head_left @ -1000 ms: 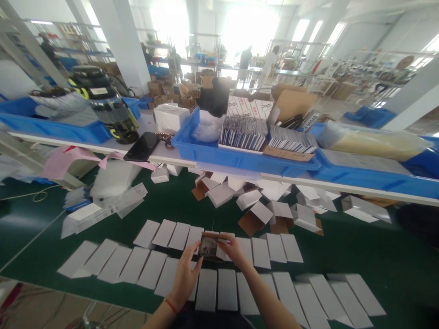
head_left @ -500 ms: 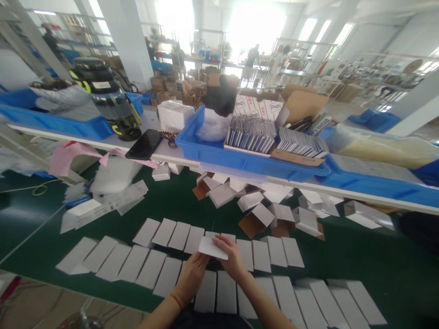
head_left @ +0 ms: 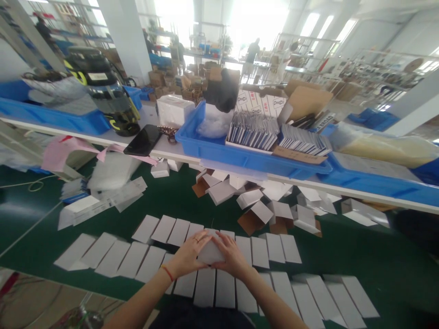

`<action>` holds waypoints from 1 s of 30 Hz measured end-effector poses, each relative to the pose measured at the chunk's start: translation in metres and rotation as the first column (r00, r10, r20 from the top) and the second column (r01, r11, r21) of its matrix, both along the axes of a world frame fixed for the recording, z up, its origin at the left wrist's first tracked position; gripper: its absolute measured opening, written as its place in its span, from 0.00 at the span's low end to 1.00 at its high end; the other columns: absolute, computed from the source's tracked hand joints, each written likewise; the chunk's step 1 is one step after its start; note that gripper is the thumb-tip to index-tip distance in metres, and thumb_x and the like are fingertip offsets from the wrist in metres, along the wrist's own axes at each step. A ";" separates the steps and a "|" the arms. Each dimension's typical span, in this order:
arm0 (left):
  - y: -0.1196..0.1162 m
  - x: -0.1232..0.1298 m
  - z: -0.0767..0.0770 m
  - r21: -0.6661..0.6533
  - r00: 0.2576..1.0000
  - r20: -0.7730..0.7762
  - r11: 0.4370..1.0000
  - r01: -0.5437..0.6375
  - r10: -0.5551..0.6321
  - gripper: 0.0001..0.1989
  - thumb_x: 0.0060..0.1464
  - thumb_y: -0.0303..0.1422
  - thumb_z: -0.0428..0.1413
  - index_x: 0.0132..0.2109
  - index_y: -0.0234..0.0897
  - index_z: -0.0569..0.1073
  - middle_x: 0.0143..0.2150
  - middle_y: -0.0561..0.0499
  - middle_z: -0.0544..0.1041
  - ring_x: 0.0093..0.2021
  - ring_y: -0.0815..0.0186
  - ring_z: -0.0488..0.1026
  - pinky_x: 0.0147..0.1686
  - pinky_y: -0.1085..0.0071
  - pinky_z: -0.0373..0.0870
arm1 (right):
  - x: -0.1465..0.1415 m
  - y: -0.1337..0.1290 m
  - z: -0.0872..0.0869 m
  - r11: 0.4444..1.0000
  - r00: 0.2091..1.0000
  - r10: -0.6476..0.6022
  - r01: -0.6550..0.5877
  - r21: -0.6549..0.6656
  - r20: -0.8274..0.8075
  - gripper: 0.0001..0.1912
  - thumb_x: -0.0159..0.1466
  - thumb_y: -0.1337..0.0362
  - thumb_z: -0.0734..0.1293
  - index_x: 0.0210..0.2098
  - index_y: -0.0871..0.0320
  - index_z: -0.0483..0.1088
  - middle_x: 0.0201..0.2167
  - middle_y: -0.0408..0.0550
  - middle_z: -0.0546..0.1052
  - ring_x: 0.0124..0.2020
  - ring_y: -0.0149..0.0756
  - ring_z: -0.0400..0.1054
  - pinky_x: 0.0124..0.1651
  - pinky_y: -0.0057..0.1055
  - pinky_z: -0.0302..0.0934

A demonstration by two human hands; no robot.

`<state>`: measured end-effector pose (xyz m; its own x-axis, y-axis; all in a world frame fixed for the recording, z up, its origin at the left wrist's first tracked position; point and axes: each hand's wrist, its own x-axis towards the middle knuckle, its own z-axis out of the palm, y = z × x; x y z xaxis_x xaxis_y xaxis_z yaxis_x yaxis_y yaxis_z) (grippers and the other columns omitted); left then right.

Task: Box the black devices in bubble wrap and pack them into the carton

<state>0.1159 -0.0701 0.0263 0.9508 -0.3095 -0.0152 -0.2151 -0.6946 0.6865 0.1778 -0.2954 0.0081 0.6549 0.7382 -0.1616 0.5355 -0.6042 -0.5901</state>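
Note:
Between my two hands is a small white box point(head_left: 210, 252), held over the rows of boxes. My left hand point(head_left: 190, 254) wraps its left side, thumb at the near edge. On its right side my right hand point(head_left: 230, 256) grips the same way, and the fingertips of both hands almost meet at the top. Closed white boxes lie in two rows around the hands: a back row with a box point(head_left: 259, 251) to the right, and a front row with a box point(head_left: 225, 289) just below my hands. Fingers cover part of the held box.
Open white cartons point(head_left: 257, 218) lie in a heap beyond the rows. A shelf above bears a blue tray point(head_left: 219, 153) of packed leaflets, a black phone point(head_left: 143, 140) and a large bottle point(head_left: 111, 98). Plastic bags and papers point(head_left: 116, 196) lie at the left on the green tabletop point(head_left: 178, 192).
The white box has turned and come down between my hands. My left hand has moved up from beneath it to its left side; my right hand has shifted to its right side.

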 end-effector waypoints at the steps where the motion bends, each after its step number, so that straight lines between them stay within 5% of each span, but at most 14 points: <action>1: 0.000 0.006 -0.004 0.037 0.997 -0.033 0.997 0.074 -0.073 0.44 0.47 0.33 0.67 0.69 0.38 0.59 0.71 0.36 0.62 0.71 0.47 0.58 0.68 0.47 0.59 | 0.001 0.000 -0.001 1.000 1.000 0.026 -0.026 -0.014 0.013 0.57 0.49 0.55 0.82 0.71 0.50 0.53 0.71 0.60 0.59 0.68 0.60 0.55 0.69 0.58 0.53; 13: 0.006 0.011 -0.030 0.362 0.957 0.133 0.911 0.195 -0.258 0.35 0.66 0.40 0.54 0.73 0.31 0.51 0.70 0.31 0.63 0.70 0.48 0.61 0.68 0.52 0.60 | 0.002 0.003 0.006 0.993 0.978 0.083 -0.065 -0.097 0.191 0.48 0.59 0.53 0.75 0.72 0.52 0.51 0.66 0.62 0.66 0.61 0.58 0.64 0.62 0.55 0.64; 18: 0.004 0.003 -0.033 0.470 0.946 0.179 0.869 0.159 -0.270 0.41 0.62 0.39 0.59 0.73 0.35 0.49 0.74 0.34 0.57 0.72 0.47 0.58 0.69 0.49 0.57 | -0.011 0.002 -0.009 0.989 0.936 0.087 -0.038 -0.146 0.341 0.44 0.62 0.51 0.72 0.71 0.55 0.52 0.71 0.64 0.59 0.70 0.63 0.53 0.68 0.65 0.51; 21: 0.001 -0.003 -0.036 0.547 0.943 0.206 0.830 0.109 -0.260 0.41 0.63 0.31 0.56 0.75 0.36 0.44 0.75 0.36 0.53 0.74 0.49 0.52 0.70 0.49 0.53 | -0.018 0.004 -0.016 0.990 0.922 0.072 -0.019 -0.139 0.381 0.48 0.61 0.53 0.74 0.72 0.58 0.49 0.73 0.65 0.54 0.73 0.66 0.46 0.70 0.70 0.42; 26: -0.007 -0.007 -0.048 0.571 0.949 0.228 0.820 0.049 -0.216 0.40 0.62 0.23 0.50 0.75 0.35 0.40 0.76 0.38 0.50 0.76 0.49 0.44 0.70 0.47 0.52 | -0.015 0.022 -0.005 0.996 0.994 -0.085 0.084 0.015 0.071 0.43 0.58 0.62 0.75 0.68 0.65 0.57 0.70 0.70 0.59 0.72 0.64 0.47 0.73 0.63 0.37; 30: -0.003 -0.002 -0.036 0.348 0.981 0.158 0.936 0.054 -0.115 0.36 0.65 0.31 0.52 0.74 0.38 0.46 0.75 0.38 0.54 0.75 0.51 0.49 0.69 0.48 0.56 | -0.002 0.034 0.009 0.960 0.958 -0.229 0.251 0.124 -0.171 0.42 0.48 0.64 0.78 0.60 0.64 0.66 0.58 0.66 0.71 0.63 0.64 0.60 0.69 0.60 0.48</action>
